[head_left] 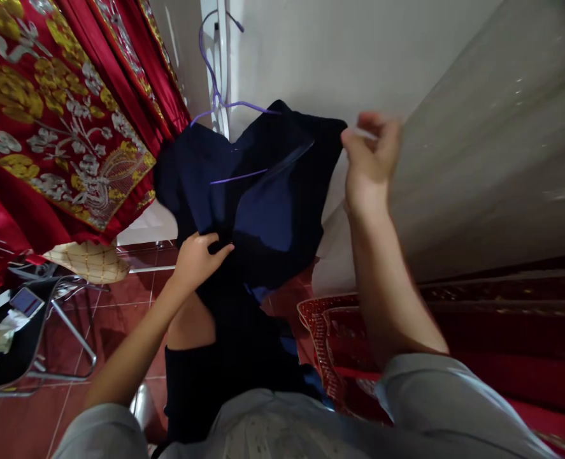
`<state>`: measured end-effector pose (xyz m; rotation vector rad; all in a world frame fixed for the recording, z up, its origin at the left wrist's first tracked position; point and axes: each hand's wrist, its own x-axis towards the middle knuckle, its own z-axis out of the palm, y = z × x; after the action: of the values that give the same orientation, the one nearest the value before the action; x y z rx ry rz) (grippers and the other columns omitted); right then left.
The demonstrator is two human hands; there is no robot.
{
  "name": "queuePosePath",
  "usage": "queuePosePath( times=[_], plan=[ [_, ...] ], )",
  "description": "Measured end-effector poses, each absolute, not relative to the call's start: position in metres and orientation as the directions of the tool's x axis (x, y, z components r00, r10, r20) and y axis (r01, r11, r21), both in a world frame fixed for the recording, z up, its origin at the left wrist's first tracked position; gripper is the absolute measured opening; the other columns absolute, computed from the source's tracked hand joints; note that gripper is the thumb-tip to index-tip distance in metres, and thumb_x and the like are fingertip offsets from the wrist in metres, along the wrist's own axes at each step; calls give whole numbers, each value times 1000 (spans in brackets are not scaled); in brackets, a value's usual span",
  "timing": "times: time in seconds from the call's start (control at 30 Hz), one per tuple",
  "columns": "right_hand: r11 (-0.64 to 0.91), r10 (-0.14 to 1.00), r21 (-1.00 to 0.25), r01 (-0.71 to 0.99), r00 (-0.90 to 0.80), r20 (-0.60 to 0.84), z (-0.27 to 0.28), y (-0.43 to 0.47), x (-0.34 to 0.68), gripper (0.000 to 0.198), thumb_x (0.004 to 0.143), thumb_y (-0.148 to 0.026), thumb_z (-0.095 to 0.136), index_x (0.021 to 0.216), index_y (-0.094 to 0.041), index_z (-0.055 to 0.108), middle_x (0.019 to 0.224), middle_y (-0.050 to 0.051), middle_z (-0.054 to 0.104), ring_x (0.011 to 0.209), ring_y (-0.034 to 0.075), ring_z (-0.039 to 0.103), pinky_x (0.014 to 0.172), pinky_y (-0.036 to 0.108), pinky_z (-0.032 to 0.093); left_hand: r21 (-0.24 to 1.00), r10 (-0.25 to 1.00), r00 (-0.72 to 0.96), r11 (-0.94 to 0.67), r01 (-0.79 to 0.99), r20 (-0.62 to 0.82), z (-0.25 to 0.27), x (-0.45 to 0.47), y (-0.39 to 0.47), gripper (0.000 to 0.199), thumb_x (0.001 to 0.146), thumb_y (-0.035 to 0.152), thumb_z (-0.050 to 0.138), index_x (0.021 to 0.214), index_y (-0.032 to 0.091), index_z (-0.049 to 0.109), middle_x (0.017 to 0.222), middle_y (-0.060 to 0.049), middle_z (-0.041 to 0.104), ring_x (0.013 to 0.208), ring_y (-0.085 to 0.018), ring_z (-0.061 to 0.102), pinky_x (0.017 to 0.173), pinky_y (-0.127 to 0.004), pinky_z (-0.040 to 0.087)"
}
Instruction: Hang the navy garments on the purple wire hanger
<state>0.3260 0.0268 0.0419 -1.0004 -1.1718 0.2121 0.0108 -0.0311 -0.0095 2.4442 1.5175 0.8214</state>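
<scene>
A dark navy garment (272, 210) hangs by its shoulders from a thin purple hanger (244, 104). My left hand (199, 258) is at the front of the garment, its fingers curled into the cloth and its thumb stretched over it. To the right of the garment's shoulder, my right hand (371, 159) is raised, fingers pinched and slightly blurred. A small pale sliver shows between those fingertips, too indistinct to name. The hanger's lower bar shows in part across the opening of the garment.
Red clothing with gold and silver embroidery (62, 108) hangs at the left. Below it, a black chair (38, 338) holds a phone (27, 303) and papers. Pale sheer fabric (492, 153) and red beaded cloth (330, 344) lie at the right. The floor (120, 319) is red tile.
</scene>
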Motion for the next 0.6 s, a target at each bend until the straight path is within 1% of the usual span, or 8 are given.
queuePosePath(
  times=[0.03, 0.1, 0.17, 0.23, 0.3, 0.4, 0.5, 0.6],
  plan=[
    [551, 500, -740, 387, 557, 663, 43, 15, 313, 30, 86, -20, 71, 112, -27, 60, 128, 7, 61, 115, 18, 58, 97, 34, 45, 468, 853, 291, -489, 736, 434, -13, 13, -37, 33, 88, 36, 74, 64, 19, 61, 59, -1, 55, 62, -19, 57, 65, -31, 47],
    [641, 465, -697, 322, 560, 686, 38, -14, 278, 17, 87, -16, 66, 100, -25, 62, 103, 4, 64, 95, 16, 61, 85, 32, 48, 591, 843, 167, -486, 644, 511, -17, 20, -49, 29, 89, 27, 70, 64, 18, 56, 61, 1, 54, 63, -16, 54, 64, -28, 45],
    [609, 699, -782, 134, 376, 608, 18, -44, 239, 4, 89, -22, 66, 87, -22, 62, 84, 1, 63, 75, 14, 61, 74, 30, 49, 709, 863, 55, -447, 545, 502, -20, 31, -60, 16, 88, 20, 67, 74, 18, 59, 69, 1, 58, 67, -15, 57, 65, -26, 46],
    [402, 912, -915, 33, 77, 403, -11, -65, 206, 16, 84, -31, 74, 95, -22, 66, 84, 1, 67, 74, 15, 64, 67, 29, 49, 813, 886, -14, -418, 406, 463, -25, 44, -71, 10, 86, 16, 67, 96, 19, 63, 84, -1, 65, 77, -15, 63, 71, -25, 51],
    [281, 953, -959, -35, 129, 274, -38, -75, 185, 21, 81, -34, 76, 95, -22, 68, 86, 2, 68, 73, 14, 64, 66, 29, 50, 882, 902, -58, -404, 241, 428, -32, 55, -80, 42, 87, 15, 67, 127, 21, 57, 101, -4, 68, 86, -17, 68, 79, -27, 56],
    [256, 946, -966, -35, 215, 242, -58, -75, 177, 16, 83, -36, 74, 90, -22, 70, 88, 2, 70, 76, 15, 65, 72, 30, 53, 912, 897, -163, -406, 63, 410, -44, 66, -91, 78, 89, 18, 69, 156, 24, 29, 113, -9, 67, 93, -18, 71, 88, -33, 59],
    [305, 936, -952, 39, 175, 307, -57, -75, 181, 16, 89, -36, 68, 84, -22, 71, 86, 2, 70, 81, 16, 66, 79, 31, 53, 908, 874, -271, -419, 5, 404, -57, 71, -97, 84, 90, 21, 71, 159, 24, 22, 110, -8, 69, 93, -18, 72, 91, -34, 59],
    [290, 941, -955, 60, 162, 296, -55, -79, 180, 18, 92, -38, 64, 86, -22, 68, 84, 2, 68, 80, 15, 65, 77, 30, 53, 925, 884, -304, -379, -19, 356, -65, 71, -98, 54, 90, 23, 71, 139, 20, 49, 100, -6, 71, 94, -18, 72, 91, -32, 59]
  ],
)
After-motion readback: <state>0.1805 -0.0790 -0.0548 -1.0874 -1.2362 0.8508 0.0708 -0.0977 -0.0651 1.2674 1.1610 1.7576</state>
